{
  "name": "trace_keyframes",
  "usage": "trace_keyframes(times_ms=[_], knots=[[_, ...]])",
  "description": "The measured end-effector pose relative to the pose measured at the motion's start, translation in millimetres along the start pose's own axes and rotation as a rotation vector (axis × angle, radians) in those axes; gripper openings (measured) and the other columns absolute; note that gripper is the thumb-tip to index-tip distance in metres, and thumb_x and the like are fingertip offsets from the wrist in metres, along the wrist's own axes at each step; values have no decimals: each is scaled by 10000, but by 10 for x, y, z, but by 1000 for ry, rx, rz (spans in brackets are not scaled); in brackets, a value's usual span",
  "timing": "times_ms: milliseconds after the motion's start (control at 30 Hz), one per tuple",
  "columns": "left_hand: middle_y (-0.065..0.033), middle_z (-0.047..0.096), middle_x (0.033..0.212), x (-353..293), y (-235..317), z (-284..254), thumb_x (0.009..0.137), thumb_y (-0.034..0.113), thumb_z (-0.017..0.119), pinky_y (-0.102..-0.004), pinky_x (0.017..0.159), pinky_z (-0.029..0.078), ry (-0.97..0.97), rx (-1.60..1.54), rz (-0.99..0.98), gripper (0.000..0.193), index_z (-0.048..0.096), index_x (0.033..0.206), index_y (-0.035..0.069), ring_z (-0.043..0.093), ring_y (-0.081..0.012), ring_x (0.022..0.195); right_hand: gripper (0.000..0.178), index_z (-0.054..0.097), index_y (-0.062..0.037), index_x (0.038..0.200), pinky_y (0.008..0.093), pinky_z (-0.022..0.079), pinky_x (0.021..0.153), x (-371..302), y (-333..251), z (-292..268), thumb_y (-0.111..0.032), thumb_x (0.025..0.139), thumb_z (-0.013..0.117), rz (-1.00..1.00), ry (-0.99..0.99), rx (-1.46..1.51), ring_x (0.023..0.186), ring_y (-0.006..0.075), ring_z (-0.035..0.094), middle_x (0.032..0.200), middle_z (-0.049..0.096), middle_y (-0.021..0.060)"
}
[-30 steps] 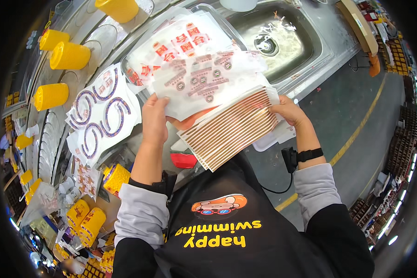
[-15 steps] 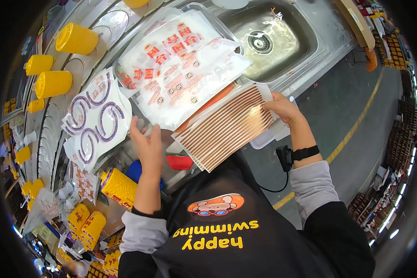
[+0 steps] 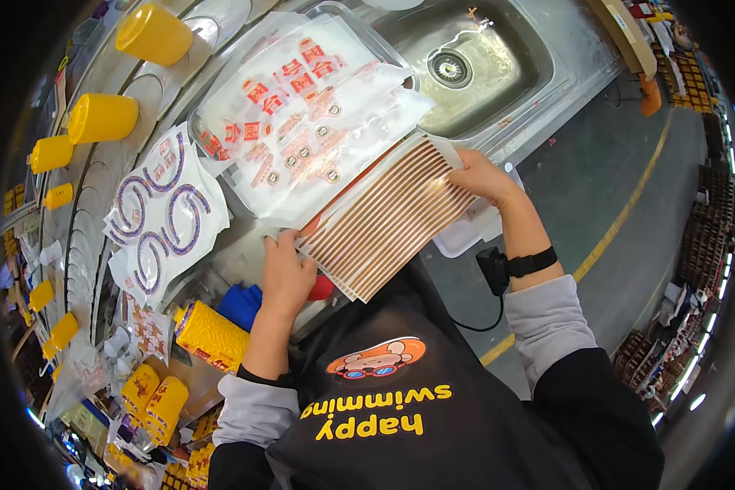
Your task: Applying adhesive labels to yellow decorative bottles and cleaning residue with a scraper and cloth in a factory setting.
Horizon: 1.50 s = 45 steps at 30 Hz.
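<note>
The brown-and-white striped sheet [image 3: 384,220] lies slantwise in front of the person's torso, above the near edge of the metal surface [image 3: 249,214], and its lower corner reaches over the black apron [image 3: 465,408]. The right hand [image 3: 483,177] is pinched on its upper right corner, with the fingers hidden behind the sheet. The left hand [image 3: 288,273] is at the sheet's left corner, its thumb and forefinger somewhat apart; whether it grips the sheet I cannot tell. Along the sheet's upper edge shows a narrow strip of orange material [image 3: 367,181], and just beyond it lies a translucent sheet with dark red prints and round marks [image 3: 318,155]. That one partly covers more translucent sheets bearing bright red prints [image 3: 282,90], which rest over a metal tray [image 3: 392,53]. To the left are white sheets with purple curved bands [image 3: 167,216]. A red object [image 3: 320,287] is partly hidden behind the left hand, with a blue cloth [image 3: 241,306] and a textured yellow container [image 3: 212,335] near the left wrist. Farther left, smooth yellow containers [image 3: 104,118] stand beside and on a line of round plates. Beyond the right hand is a steel sink [image 3: 498,90] with a round drain [image 3: 450,69].
</note>
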State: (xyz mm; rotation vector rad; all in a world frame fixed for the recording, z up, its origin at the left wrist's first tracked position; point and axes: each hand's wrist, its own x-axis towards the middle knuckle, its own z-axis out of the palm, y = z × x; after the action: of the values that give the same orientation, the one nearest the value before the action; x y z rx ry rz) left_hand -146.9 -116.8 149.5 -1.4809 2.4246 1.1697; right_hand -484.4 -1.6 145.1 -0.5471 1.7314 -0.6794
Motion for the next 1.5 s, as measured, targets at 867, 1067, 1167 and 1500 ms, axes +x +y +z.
trace_keyframes(times_ms=[867,1067,1167,1500], knots=[[-250,563,937,173,-80,107,735,-31,515,-442,790,433,41,-154,97,296,480,1028,-7,546,-427,908,388,619,-27,1147,264,487,744,-3,77,-86,-59,767,545,-17,59,135,839,114,609,948,665,46],[-249,556,1020,185,-36,80,759,16,526,-437,855,423,81,-36,153,373,484,1127,-26,530,-411,956,372,615,-22,1100,384,485,838,28,-216,-493,-184,770,561,-157,-14,-522,963,326,620,1003,649,196],[-243,542,1065,148,-3,-10,753,7,525,-431,858,431,60,-43,143,437,469,1185,-31,533,-392,974,328,625,-38,1090,400,479,862,356,-334,-1147,-148,790,545,-294,295,-794,1005,336,591,1122,594,188],[-177,556,1084,-200,-39,-434,776,0,565,-349,776,445,104,-67,37,413,509,1185,-8,545,-297,886,271,652,-81,1055,471,449,839,1738,-749,-1882,-111,807,546,-136,347,-1671,1194,272,412,1397,379,56]])
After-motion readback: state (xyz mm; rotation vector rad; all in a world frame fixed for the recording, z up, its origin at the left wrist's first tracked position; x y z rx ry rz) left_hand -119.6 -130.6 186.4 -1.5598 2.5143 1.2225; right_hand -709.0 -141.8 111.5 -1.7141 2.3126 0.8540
